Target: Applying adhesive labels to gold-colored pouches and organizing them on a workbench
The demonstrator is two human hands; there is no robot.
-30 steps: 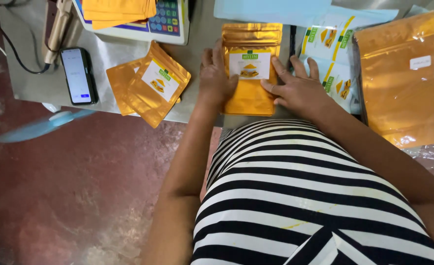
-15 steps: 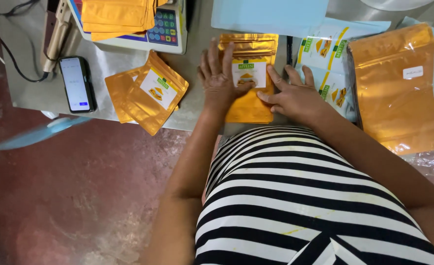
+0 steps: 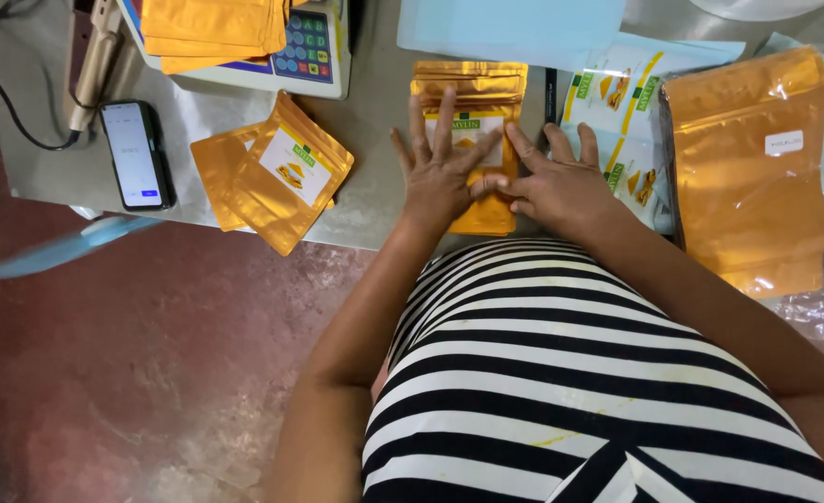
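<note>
An orange foil pouch point(image 3: 472, 88) with a white label lies flat on the grey table point(image 3: 375, 158), right in front of me. My left hand point(image 3: 440, 172) lies spread flat on its label, fingers apart. My right hand point(image 3: 552, 186) presses down beside it on the pouch's right edge, its fingers touching my left hand. Neither hand grips the pouch; both rest on top of it.
Labelled orange pouches point(image 3: 277, 172) lie to the left near the table's edge. A phone point(image 3: 135, 154) lies further left. A scale with a keypad point(image 3: 305, 47) carries more pouches at the back. A label sheet point(image 3: 621, 112) and a large orange bag point(image 3: 752, 168) lie on the right.
My left hand has slid from the pouch's left edge onto its label. My right hand has moved in to meet it. The view has shifted a little.
</note>
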